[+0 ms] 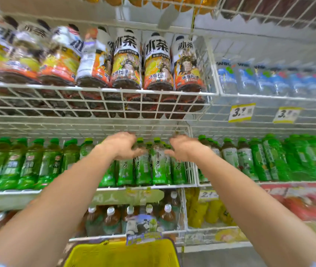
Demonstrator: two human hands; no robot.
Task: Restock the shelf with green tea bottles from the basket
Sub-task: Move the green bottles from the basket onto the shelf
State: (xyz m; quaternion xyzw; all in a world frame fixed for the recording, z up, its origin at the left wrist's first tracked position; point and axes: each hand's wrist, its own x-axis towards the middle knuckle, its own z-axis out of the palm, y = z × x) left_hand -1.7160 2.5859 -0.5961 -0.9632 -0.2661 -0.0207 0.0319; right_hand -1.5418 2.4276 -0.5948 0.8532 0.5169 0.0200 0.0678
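Head view: a person faced wire store shelves, both bare arms reaching up and forward.
Left hand (121,145): raised at the caps of the green tea bottles (159,164), thumb pointing toward the other hand, fingers bent forward over the bottle tops; blur hid whether they gripped anything.
Right hand (184,149): level with the left and just beside it, a couple of bottle tops showing between the two thumbs; fingers also bent forward, and I could not tell whether they held anything.
Green tea bottles: upright in rows on the middle shelf (114,188), directly before the hands.
Basket (122,255): yellow, low at the bottom edge between the forearms; its contents did not show.
Upper shelf: iced tea bottles (126,62) with orange labels, water bottles (249,79) to their right.
Price tags (241,112): yellow, under the water.
Lower shelf: brown tea bottles (111,220) with white caps.
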